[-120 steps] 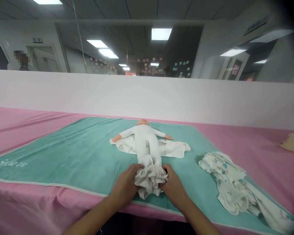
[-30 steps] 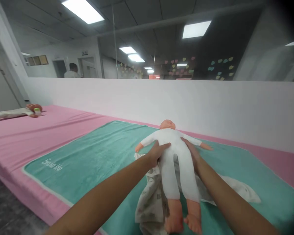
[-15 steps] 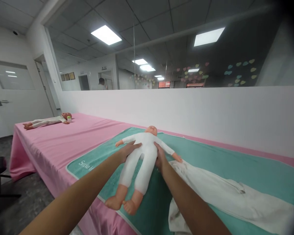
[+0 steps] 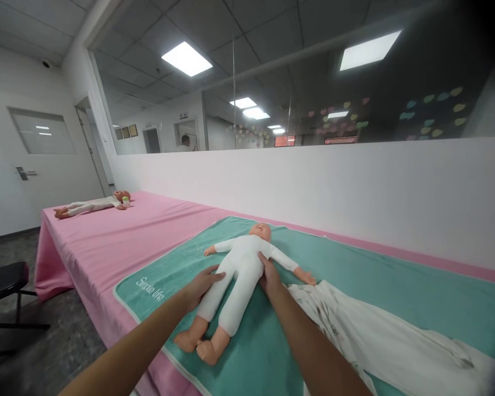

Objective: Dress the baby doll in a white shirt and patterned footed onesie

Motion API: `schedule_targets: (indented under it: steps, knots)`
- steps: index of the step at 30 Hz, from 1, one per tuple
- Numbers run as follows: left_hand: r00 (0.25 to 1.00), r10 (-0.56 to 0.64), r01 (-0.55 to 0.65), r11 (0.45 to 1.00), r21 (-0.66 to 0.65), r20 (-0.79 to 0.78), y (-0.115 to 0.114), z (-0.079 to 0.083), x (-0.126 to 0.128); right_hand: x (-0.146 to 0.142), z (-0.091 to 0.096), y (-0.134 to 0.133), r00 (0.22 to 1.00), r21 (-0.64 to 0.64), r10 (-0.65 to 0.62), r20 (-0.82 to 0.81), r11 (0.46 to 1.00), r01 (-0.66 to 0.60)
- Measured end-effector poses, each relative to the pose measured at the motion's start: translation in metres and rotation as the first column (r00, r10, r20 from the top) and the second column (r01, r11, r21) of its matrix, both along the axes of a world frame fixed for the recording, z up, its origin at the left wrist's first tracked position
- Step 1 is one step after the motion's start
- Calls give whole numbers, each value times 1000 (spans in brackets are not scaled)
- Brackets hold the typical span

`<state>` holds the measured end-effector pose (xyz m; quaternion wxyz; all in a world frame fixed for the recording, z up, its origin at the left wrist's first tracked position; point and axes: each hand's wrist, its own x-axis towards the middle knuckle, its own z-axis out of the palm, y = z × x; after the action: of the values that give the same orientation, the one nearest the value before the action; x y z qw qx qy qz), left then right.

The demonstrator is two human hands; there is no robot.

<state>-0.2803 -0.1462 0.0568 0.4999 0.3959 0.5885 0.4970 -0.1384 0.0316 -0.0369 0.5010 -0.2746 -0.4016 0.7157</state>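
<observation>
A baby doll (image 4: 243, 258) in a white bodysuit lies on its back on a teal towel (image 4: 334, 256), head toward the wall and bare feet toward me. My left hand (image 4: 203, 285) is curled around the outer side of the doll's thigh, thumb on top. At the other side of its waist, my right hand (image 4: 270, 276) grips with the thumb on the front; its other fingers are mostly hidden. A white baby garment (image 4: 379, 324) with small printed marks lies rumpled to the right, close to the doll's outstretched hand and partly behind my right forearm.
Pink cloth (image 4: 94, 242) covers the long table. Another doll (image 4: 94, 205) lies at its far left end beside a small green-capped bottle (image 4: 126, 202). A black chair (image 4: 6, 283) stands at left. A low white wall (image 4: 313, 181) with glass above runs behind, a person (image 4: 185, 142) beyond it.
My left hand has slid from the doll's waist down to its thigh. My right hand stays at its side. The doll lies slightly lower in view, and the camera has turned a little left.
</observation>
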Motion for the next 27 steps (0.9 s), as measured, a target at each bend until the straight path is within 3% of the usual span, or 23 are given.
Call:
schedule_targets:
  steps: [2,4,7,10,13,15,18,20,22,24,27]
  knots:
    - [989,96,-102,993,-57,-110,-9,-7,4,3,6,-3,994,-17,17,111,1000,-15]
    - [936,157,-184,981,-55,-316,-24,-14,7,13,18,-7,973,-40,54,223,998,-46]
    - [759,182,-222,975,15,-626,-52,-20,10,44,41,-19,946,-23,89,311,996,-86]
    - [537,222,-161,974,159,-814,-79,-17,23,107,64,-40,926,75,48,374,994,-82]
    - [455,258,-6,958,287,-852,-91,-11,61,205,68,-64,887,230,-60,458,972,-53]
    - [467,213,127,944,304,-858,-86,-12,101,286,53,-76,719,455,-282,635,889,-53]
    - [440,-9,362,917,169,-898,-59,-20,170,408,11,-89,297,479,-467,833,877,37]
    - [402,-139,417,908,46,-905,-33,-27,213,472,-14,-95,98,570,-571,815,821,36]
    - [391,-214,400,916,-44,-895,-9,-32,246,511,-28,-101,-30,665,-664,747,746,22]
    - [388,-248,390,917,-85,-888,9,-35,270,529,-30,-105,-140,695,-682,718,712,97]
    - [393,-210,407,913,-35,-895,22,-35,293,532,-21,-106,-191,683,-655,731,698,215]
